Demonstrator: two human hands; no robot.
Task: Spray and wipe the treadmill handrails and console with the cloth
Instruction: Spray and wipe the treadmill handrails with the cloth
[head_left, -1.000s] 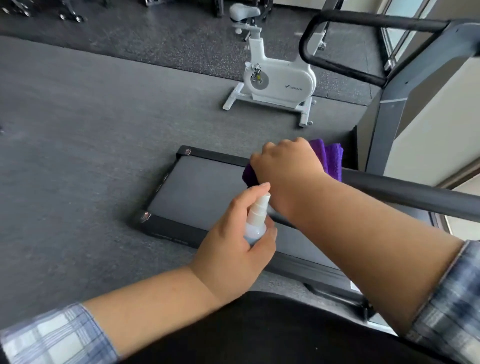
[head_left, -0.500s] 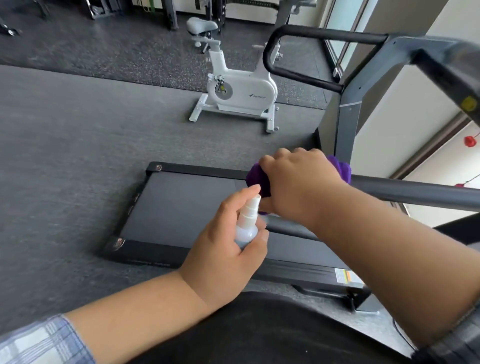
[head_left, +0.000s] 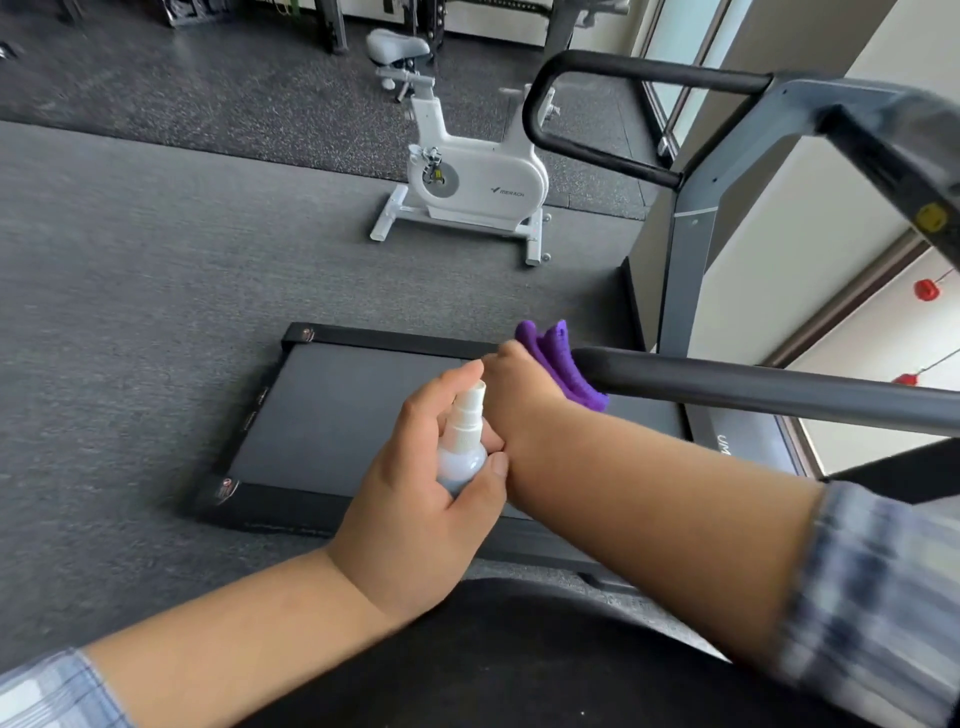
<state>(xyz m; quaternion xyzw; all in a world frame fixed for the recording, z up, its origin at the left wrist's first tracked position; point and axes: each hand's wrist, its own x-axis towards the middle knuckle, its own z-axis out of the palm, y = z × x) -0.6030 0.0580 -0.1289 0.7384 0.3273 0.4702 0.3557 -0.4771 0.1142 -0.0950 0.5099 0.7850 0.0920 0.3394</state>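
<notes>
My right hand holds a purple cloth against the free end of the near black handrail; most of that hand is hidden behind my left hand. My left hand grips a small clear spray bottle with a white nozzle, forefinger on top, right beside my right wrist. The far handrail loops out from the grey upright. The console edge is at the upper right, blurred.
The treadmill belt lies on the dark floor below my hands. A white exercise bike stands beyond it. Dark gym equipment lines the back wall. A wall and window frame run along the right.
My right hand has slid the cloth left to the very end of the near handrail. The view tilted up and right, showing more of the upright and console. My left hand keeps the bottle.
</notes>
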